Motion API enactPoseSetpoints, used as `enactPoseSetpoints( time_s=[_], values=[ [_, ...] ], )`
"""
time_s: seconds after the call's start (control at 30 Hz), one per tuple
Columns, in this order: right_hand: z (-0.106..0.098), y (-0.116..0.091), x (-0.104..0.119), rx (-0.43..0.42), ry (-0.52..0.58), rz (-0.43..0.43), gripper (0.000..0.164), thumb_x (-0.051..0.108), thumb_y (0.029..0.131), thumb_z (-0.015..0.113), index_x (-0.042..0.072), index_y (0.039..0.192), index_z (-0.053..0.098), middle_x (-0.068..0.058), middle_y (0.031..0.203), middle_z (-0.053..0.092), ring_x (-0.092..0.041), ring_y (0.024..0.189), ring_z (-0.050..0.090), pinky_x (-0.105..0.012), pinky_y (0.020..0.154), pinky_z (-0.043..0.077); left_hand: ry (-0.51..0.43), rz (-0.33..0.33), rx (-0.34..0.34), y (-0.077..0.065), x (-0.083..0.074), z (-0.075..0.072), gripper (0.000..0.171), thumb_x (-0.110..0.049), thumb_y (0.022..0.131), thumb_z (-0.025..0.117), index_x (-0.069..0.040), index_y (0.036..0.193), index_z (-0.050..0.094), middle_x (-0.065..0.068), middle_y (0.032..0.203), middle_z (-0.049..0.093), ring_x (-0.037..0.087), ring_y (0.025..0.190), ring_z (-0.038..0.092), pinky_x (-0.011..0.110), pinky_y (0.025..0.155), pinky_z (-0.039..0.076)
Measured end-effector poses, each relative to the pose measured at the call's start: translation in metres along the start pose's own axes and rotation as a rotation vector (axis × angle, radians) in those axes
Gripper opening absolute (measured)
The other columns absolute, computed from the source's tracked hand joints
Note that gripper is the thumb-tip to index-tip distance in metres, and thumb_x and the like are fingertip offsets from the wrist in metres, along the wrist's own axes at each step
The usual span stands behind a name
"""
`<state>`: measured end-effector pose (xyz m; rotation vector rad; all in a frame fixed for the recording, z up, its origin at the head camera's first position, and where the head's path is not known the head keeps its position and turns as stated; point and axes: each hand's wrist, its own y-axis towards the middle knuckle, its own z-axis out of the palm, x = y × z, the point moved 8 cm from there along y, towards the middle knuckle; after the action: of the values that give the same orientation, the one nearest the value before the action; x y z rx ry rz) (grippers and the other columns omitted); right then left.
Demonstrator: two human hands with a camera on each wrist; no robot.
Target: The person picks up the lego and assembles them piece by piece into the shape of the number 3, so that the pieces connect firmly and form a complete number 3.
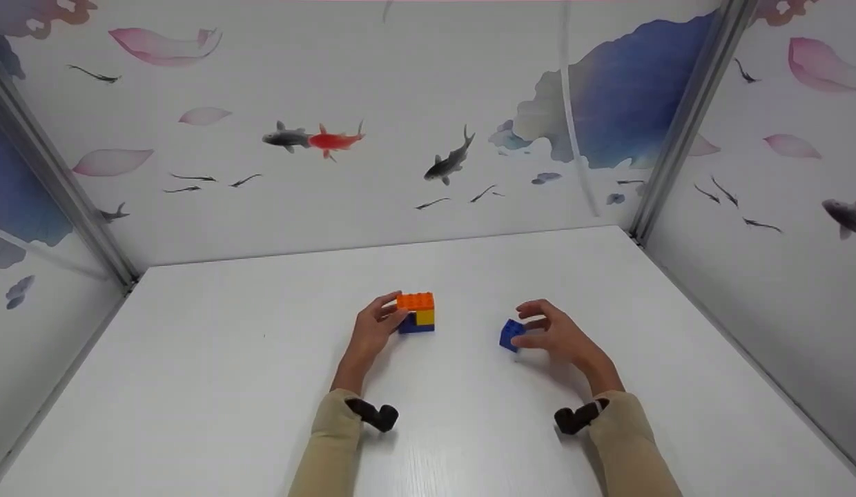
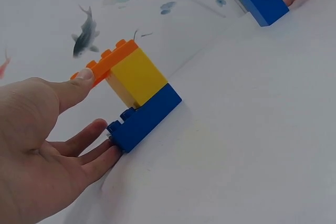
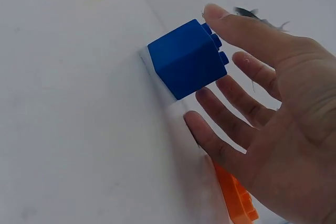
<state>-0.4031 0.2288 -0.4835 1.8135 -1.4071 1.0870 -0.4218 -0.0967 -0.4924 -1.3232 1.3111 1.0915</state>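
Note:
A small stack of toy building bricks stands on the white table: an orange brick (image 1: 415, 301) on top, a yellow brick (image 2: 138, 77) in the middle and a blue base brick (image 2: 149, 119). My left hand (image 1: 374, 330) holds its left end, thumb against the orange brick and fingertips at the blue one. To the right, my right hand (image 1: 556, 336) is spread beside a separate blue brick (image 3: 189, 59), thumb near its studs and the other fingers loosely bent below. Whether the fingertips touch it, I cannot tell.
Another orange brick (image 3: 233, 195) lies beyond the right hand, partly hidden by it. Walls with painted fish and petals (image 1: 331, 141) enclose the white table (image 1: 214, 359) at the back and sides. A dark wrist camera (image 1: 376, 415) sits on each sleeve.

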Motion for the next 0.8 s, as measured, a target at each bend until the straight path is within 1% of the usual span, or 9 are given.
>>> enactPoseSetpoints(
  time_s=[0.2, 0.4, 0.6, 0.73, 0.8],
  values=[
    [0.0032, 0.0009, -0.0025, 0.007, 0.001, 0.042, 0.066, 0.028, 0.084, 0.082, 0.008, 0.137, 0.048, -0.014, 0.143, 0.053, -0.034, 0.132, 0.053, -0.051, 0.110, 0.046, -0.009, -0.002, -0.008, -0.0005, -0.0007, -0.0006, 0.051, -0.023, 0.098, 0.064, -0.016, 0.147, 0.051, 0.015, 0.149, 0.051, 0.033, 0.136, 0.053, 0.043, 0.112, 0.046],
    [0.0052, 0.0008, -0.0008, -0.006, -0.022, 0.078, 0.057, 0.023, 0.085, 0.080, 0.007, 0.132, 0.051, -0.015, 0.135, 0.058, -0.032, 0.127, 0.055, -0.049, 0.110, 0.047, -0.005, 0.001, -0.005, 0.0000, -0.0016, 0.0001, 0.051, -0.022, 0.098, 0.063, -0.014, 0.147, 0.050, 0.016, 0.146, 0.053, 0.033, 0.135, 0.054, 0.043, 0.112, 0.046],
    [0.0053, 0.0008, 0.0016, -0.015, -0.022, 0.079, 0.051, 0.022, 0.087, 0.078, 0.006, 0.128, 0.053, -0.016, 0.130, 0.060, -0.031, 0.123, 0.057, -0.048, 0.106, 0.048, -0.026, -0.008, -0.011, 0.0006, -0.0017, -0.0007, 0.047, -0.021, 0.098, 0.064, -0.014, 0.143, 0.053, 0.015, 0.144, 0.055, 0.031, 0.133, 0.056, 0.042, 0.111, 0.047],
    [0.0045, 0.0013, 0.0015, -0.025, -0.011, 0.088, 0.050, 0.024, 0.088, 0.077, 0.007, 0.128, 0.053, -0.016, 0.131, 0.060, -0.031, 0.123, 0.057, -0.047, 0.106, 0.048, -0.033, -0.017, -0.011, 0.0013, -0.0011, -0.0010, 0.046, -0.020, 0.097, 0.065, -0.016, 0.142, 0.054, 0.013, 0.145, 0.055, 0.029, 0.133, 0.056, 0.042, 0.111, 0.047],
    [0.0041, 0.0022, 0.0016, -0.034, -0.012, 0.098, 0.049, 0.026, 0.088, 0.077, 0.009, 0.128, 0.054, -0.015, 0.131, 0.060, -0.029, 0.122, 0.057, -0.045, 0.105, 0.049, -0.037, -0.016, -0.011, 0.0018, -0.0010, -0.0011, 0.046, -0.021, 0.097, 0.065, -0.016, 0.141, 0.054, 0.013, 0.146, 0.055, 0.029, 0.133, 0.056, 0.042, 0.111, 0.047]
  ],
)
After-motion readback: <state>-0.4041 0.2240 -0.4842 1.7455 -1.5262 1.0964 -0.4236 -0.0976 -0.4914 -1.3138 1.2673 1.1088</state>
